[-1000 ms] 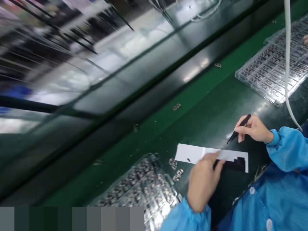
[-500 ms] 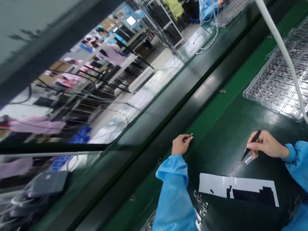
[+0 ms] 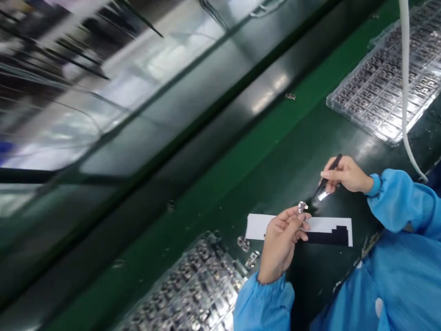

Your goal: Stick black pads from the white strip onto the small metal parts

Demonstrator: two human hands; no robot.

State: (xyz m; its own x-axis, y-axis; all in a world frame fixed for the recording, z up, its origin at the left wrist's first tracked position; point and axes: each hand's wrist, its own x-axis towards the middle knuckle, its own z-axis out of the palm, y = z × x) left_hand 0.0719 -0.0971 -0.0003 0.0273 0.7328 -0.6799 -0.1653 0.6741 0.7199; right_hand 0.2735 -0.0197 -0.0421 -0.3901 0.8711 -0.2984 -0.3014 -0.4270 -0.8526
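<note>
- Blue sleeves [image 3: 396, 202] on both arms
- Black tweezers [image 3: 331, 171], silver at the tip
- Silver-and-black component [image 3: 302, 207]
- White strip [image 3: 325, 224], stepped black patch at right
- Dark green desk [image 3: 241, 193], bright green band
- Clear tray [image 3: 382, 87], far right, gridded with dark parts
- White tube [image 3: 405, 69]

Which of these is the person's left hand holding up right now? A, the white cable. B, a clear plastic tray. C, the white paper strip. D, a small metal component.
D: the left hand pinches a small metal component at its fingertips, just beside the tip of the black tweezers in the right hand.
</note>
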